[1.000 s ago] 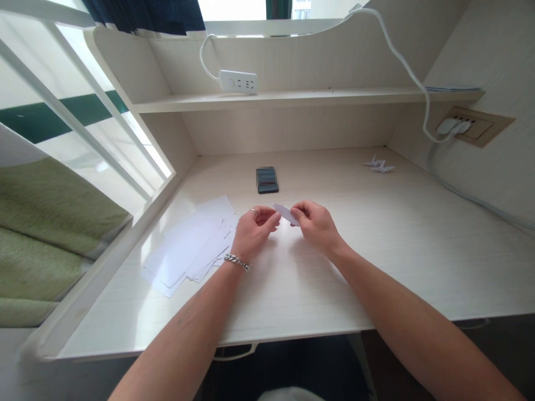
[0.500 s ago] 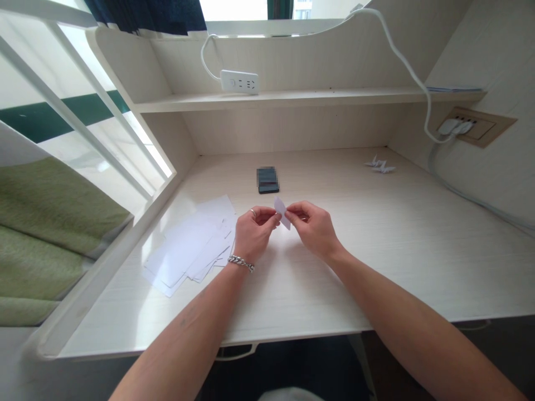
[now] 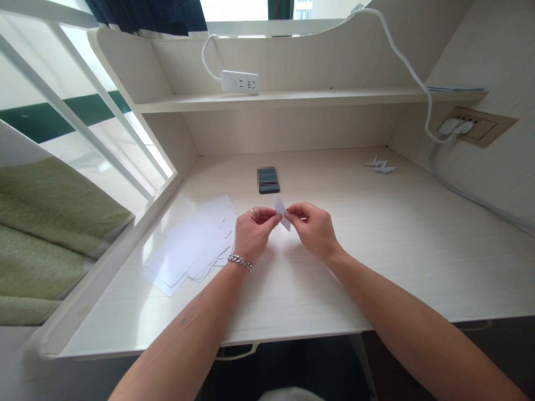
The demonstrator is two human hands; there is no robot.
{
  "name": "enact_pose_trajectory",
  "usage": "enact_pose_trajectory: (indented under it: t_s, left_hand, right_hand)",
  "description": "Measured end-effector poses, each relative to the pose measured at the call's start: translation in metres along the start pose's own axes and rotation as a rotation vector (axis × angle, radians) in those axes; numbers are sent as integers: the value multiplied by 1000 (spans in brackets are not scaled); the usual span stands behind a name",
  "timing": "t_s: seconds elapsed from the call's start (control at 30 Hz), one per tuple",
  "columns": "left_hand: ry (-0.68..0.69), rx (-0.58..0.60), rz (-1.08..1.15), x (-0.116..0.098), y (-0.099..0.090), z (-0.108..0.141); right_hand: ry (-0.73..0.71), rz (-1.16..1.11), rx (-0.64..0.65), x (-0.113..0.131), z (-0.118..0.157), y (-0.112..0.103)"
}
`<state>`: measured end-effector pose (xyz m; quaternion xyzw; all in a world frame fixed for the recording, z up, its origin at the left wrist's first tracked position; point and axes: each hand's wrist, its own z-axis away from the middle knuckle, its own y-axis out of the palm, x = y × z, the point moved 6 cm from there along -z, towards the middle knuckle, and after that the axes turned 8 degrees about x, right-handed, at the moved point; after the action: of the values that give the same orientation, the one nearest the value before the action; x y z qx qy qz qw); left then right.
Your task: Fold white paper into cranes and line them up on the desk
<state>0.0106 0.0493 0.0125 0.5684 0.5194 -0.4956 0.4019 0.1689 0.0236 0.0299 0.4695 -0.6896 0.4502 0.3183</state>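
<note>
Open desk (image 3: 401,234) stretched right of the right hand (image 3: 313,225) up to the paper cranes (image 3: 382,165) near the back, while the dark object (image 3: 268,180) blocked the way straight ahead and the sheets (image 3: 196,239) covered the surface beside the left hand (image 3: 253,233).

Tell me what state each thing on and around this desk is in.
Small white folded paper: held up, pinched between both hands
Left hand, right hand: pinching it
Loose white paper sheets: flat, overlapping
Small white folded-paper birds: standing, wings spread
Dark rectangular device: lying flat, on or off unclear
White power strip: sockets unused
White plugs: plugged in
</note>
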Motion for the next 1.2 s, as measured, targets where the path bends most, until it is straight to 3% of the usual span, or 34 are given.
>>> enact_pose_trajectory:
  t_s: [0.37,1.2]
  left_hand:
    - [41,40,-229,-10,3,3]
    - [66,51,-330,-15,4,5]
  right_hand:
    - [-67,58,-35,6,0,-3]
    - [106,-140,116,-10,-4,4]
